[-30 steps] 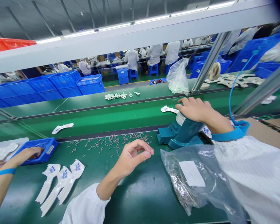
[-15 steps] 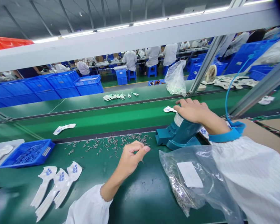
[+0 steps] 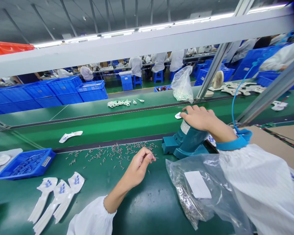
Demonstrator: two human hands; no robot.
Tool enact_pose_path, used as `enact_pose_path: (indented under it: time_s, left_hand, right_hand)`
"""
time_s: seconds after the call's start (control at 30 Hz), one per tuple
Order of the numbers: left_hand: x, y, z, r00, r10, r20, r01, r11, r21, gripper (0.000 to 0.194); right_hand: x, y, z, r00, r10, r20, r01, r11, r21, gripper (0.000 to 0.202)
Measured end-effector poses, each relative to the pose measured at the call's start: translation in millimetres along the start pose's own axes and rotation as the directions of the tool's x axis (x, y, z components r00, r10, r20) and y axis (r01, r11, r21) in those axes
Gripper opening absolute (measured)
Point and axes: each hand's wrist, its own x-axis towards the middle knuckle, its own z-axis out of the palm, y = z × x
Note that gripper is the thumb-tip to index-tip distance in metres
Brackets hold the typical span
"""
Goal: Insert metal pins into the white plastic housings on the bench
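Observation:
My left hand [image 3: 140, 166] is closed, thumb against curled fingers, over the near edge of many small metal screws [image 3: 117, 150] scattered on the green table [image 3: 137, 209]. What it may pinch is too small to make out. My right hand [image 3: 198, 117], with a blue wrist strap [image 3: 235, 140], rests on top of a teal machine [image 3: 189, 140], fingers spread over its upper end. A clear plastic bag [image 3: 196, 195] of metal parts with a white label lies just before the machine. Several white shells [image 3: 62, 192] lie at the left.
A blue tray [image 3: 26, 163] of blue parts sits at the left. White pieces [image 3: 71, 136] lie on the green conveyor [image 3: 112, 125] beyond. A metal post [image 3: 214, 70] and a blue coiled cord [image 3: 235, 98] rise at the right. People in white work behind.
My left hand has closed more, its fingers drawn in toward the thumb. On the conveyor, the white pieces have shifted a little to the right. My right hand stays on the machine.

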Motion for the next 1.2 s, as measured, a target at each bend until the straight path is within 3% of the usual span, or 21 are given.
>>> enact_pose_path:
  time_s: [0.27, 0.4, 0.53, 0.6, 0.7, 0.83, 1.03, 1.2]
  left_hand:
    - [6.4, -20.4, -3.6, 0.994, -0.028, -0.108, 0.058, 0.957, 0.283, 0.053]
    - [3.0, -37.2, 0.3, 0.999, -0.037, -0.007, 0.037, 0.924, 0.38, 0.047]
    - [-7.5, -42.9, 13.5, 0.989, -0.024, 0.143, -0.031, 0.928, 0.37, 0.016]
    - [-9.1, -41.8, 19.5, 0.985, -0.024, 0.172, -0.039, 0.935, 0.353, 0.019]
    - [-4.8, -37.9, 22.8, 0.991, -0.052, 0.122, 0.005, 0.935, 0.353, 0.021]
    - [1.1, -32.4, 17.4, 0.994, -0.081, 0.068, 0.051, 0.932, 0.359, 0.051]
    - [-2.7, -31.7, 11.0, 0.991, -0.103, 0.086, 0.07, 0.942, 0.328, 0.05]
    - [0.0, -40.8, 12.1, 0.991, -0.12, 0.061, 0.095, 0.942, 0.322, 0.049]
  right_hand:
    - [-1.6, -1.7, -2.2, 1.0, -0.007, 0.01, 0.007, 1.0, 0.027, 0.06]
    - [-1.6, -1.6, -1.7, 1.0, 0.012, 0.007, -0.012, 1.0, 0.025, 0.059]
    - [-1.3, -1.8, -2.5, 1.0, 0.014, 0.025, -0.015, 1.0, 0.027, 0.059]
    - [-1.3, -1.7, -2.6, 1.0, 0.007, 0.027, -0.007, 1.0, 0.027, 0.06]
    - [-1.7, -1.7, -2.1, 1.0, 0.006, 0.01, -0.007, 1.0, 0.021, 0.058]
    - [-2.2, -0.5, -2.6, 1.0, -0.009, -0.026, 0.01, 1.0, 0.028, 0.055]
    - [-0.6, 4.5, -3.2, 0.983, -0.071, -0.169, 0.103, 0.977, 0.186, 0.039]
    - [-2.5, 3.5, -6.6, 0.982, -0.116, -0.148, 0.148, 0.963, 0.225, 0.038]
